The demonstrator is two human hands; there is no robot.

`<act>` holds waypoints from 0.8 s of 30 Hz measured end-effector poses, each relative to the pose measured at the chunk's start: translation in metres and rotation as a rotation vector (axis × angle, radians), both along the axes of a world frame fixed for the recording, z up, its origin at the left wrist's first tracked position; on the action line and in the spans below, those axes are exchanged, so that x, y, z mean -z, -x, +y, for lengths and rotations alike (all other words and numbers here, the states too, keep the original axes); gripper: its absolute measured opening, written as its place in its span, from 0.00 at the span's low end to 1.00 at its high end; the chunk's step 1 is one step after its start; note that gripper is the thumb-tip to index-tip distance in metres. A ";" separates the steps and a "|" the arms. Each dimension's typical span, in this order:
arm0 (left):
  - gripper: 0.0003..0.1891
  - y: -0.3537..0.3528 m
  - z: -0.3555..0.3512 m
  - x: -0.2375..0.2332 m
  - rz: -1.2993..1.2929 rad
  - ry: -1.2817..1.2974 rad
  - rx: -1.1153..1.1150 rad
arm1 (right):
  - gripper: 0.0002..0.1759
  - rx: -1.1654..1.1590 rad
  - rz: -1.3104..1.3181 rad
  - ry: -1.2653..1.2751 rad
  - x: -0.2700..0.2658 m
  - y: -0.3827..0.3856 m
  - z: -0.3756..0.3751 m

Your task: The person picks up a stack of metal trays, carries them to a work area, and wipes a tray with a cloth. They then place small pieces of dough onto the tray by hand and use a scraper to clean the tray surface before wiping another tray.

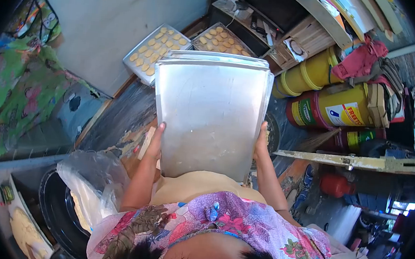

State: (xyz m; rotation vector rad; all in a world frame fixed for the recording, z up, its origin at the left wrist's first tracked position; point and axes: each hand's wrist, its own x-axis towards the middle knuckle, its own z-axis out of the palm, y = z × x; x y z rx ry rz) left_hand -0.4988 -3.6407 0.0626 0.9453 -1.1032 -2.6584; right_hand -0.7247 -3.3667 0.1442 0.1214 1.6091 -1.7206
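"What fills your view most?"

"The stack of metal trays (208, 115), dead centre, so I place everything by it; its near end rests against the tan cloth (198, 189) over my lap, and several rims show at its far end."

"And around it?"

"Well to its left hangs a green patterned cloth (20, 95); to its right lie yellow and red buckets (343, 108), a pink cloth (361, 59) on top of them; to its near left sits a black basin (57, 210), with a clear plastic bag (91, 179) beside it, pale stuff inside; just past its far end are a left-hand tray (141, 71) and a right-hand tray (223, 27), both bearing small pale-yellow rounds (154, 57)."

"Your hands?"

"Both are closed on the stack, about its width apart; my left hand (156, 142) grips the left edge, thumb on the rim; my right hand (262, 141) grips the right edge; I cannot tell how the fingers lie underneath."
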 end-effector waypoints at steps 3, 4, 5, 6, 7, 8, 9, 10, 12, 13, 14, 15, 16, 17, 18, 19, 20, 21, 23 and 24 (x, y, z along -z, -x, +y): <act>0.48 0.012 0.003 0.005 -0.012 -0.033 0.023 | 0.55 0.032 -0.060 0.039 0.010 0.005 0.009; 0.48 0.019 0.001 0.007 -0.014 -0.043 0.037 | 0.55 0.044 -0.080 0.050 0.014 0.010 0.011; 0.48 0.024 0.000 0.009 -0.047 -0.044 0.042 | 0.56 0.055 -0.088 0.045 0.018 0.014 0.013; 0.48 0.029 0.002 0.011 -0.083 -0.048 0.048 | 0.56 0.067 -0.100 0.036 0.022 0.018 0.018; 0.48 0.034 0.004 0.012 -0.117 -0.049 0.052 | 0.56 0.079 -0.109 0.032 0.026 0.022 0.022; 0.48 0.040 0.007 0.006 -0.134 -0.035 0.045 | 0.56 0.092 -0.118 0.028 0.030 0.027 0.026; 0.48 0.047 0.012 -0.005 -0.151 -0.022 0.038 | 0.56 0.105 -0.125 0.025 0.033 0.032 0.030; 0.49 0.057 0.015 -0.014 -0.162 -0.005 0.025 | 0.56 0.113 -0.127 0.025 0.036 0.040 0.032; 0.49 0.073 0.022 -0.023 -0.125 0.001 0.052 | 0.56 0.126 -0.069 0.022 0.040 0.052 0.037; 0.49 0.081 0.022 -0.027 -0.105 0.011 0.068 | 0.57 0.135 -0.038 0.028 0.042 0.060 0.038; 0.49 0.088 0.023 -0.028 -0.115 0.045 0.068 | 0.57 0.114 -0.062 0.082 0.046 0.069 0.043; 0.49 0.094 0.024 -0.028 -0.124 0.075 0.071 | 0.56 0.115 -0.084 0.109 0.049 0.074 0.047; 0.49 0.101 0.027 -0.028 -0.124 0.104 0.071 | 0.56 0.112 -0.097 0.134 0.051 0.082 0.050; 0.50 0.108 0.030 -0.036 -0.110 0.116 0.065 | 0.56 0.108 -0.108 0.155 0.048 0.089 0.052; 0.50 0.112 0.031 -0.046 -0.094 0.126 0.057 | 0.55 0.098 -0.089 0.155 0.044 0.092 0.051; 0.51 0.116 0.034 -0.053 -0.078 0.135 0.048 | 0.55 0.102 -0.092 0.180 0.046 0.096 0.053; 0.51 0.120 0.034 -0.053 -0.094 0.166 0.047 | 0.55 0.106 -0.097 0.203 0.049 0.099 0.055; 0.52 0.125 0.029 -0.053 -0.108 0.196 0.044 | 0.55 0.109 -0.101 0.226 0.051 0.103 0.057; 0.51 0.135 0.022 -0.059 -0.125 0.265 0.048 | 0.54 0.149 -0.093 0.225 0.052 0.109 0.054; 0.49 0.138 0.020 -0.065 -0.133 0.302 0.057 | 0.54 0.171 -0.091 0.225 0.052 0.110 0.052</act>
